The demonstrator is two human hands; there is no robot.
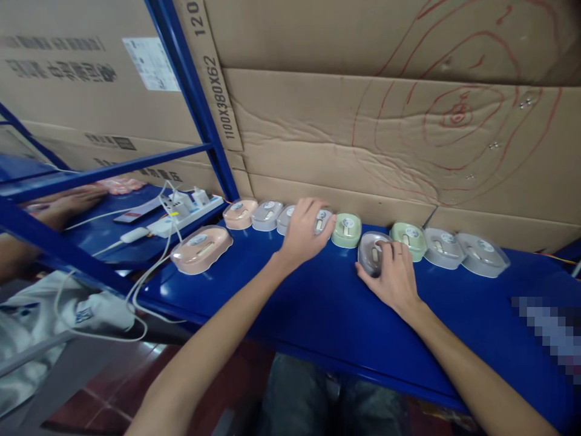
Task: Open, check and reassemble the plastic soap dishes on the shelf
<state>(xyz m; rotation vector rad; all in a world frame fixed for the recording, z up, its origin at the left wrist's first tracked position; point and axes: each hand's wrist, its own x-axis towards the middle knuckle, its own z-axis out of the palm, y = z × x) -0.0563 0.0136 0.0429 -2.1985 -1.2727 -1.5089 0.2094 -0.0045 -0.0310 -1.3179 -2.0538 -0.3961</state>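
Packaged mouse (pixel 373 253) under right hand (pixel 396 275).

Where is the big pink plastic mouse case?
In the head view, the big pink plastic mouse case lies on the blue shelf, left of the left hand, beside white cables.

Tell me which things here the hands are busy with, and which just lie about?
In hand:
left hand on a grey mouse
right hand on another grey mouse
row of mice along the blue shelf

Lying about:
power strip
white cables
cardboard boxes
another person's hand
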